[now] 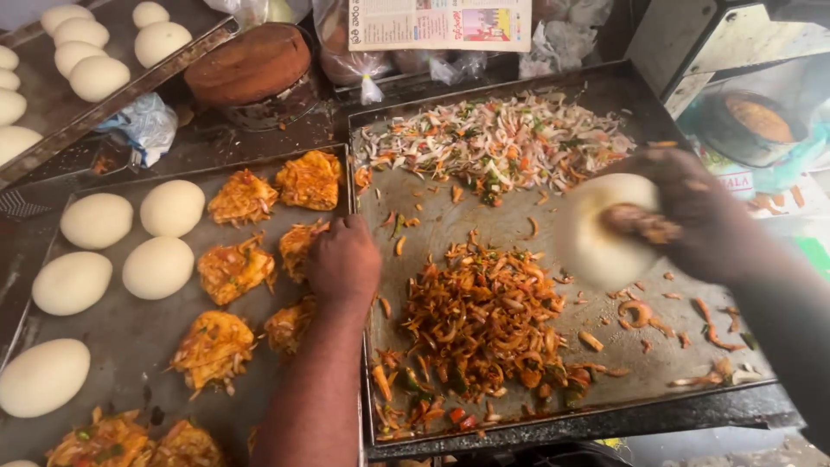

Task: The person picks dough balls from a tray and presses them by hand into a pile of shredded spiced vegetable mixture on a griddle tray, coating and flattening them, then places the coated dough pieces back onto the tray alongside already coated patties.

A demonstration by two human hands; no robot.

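White round bun face-up in right hand's clenched grip; left hand fisted on orange patty.

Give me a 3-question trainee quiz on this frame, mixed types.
1. True or false: the right hand holds a white bun.
2. Which does the left hand rest nearest? A) orange masala patties B) raw onion mix C) brown lid
3. Fill in: the browned onion heap lies on the ___ griddle.

Key: 1 true; 2 A; 3 right
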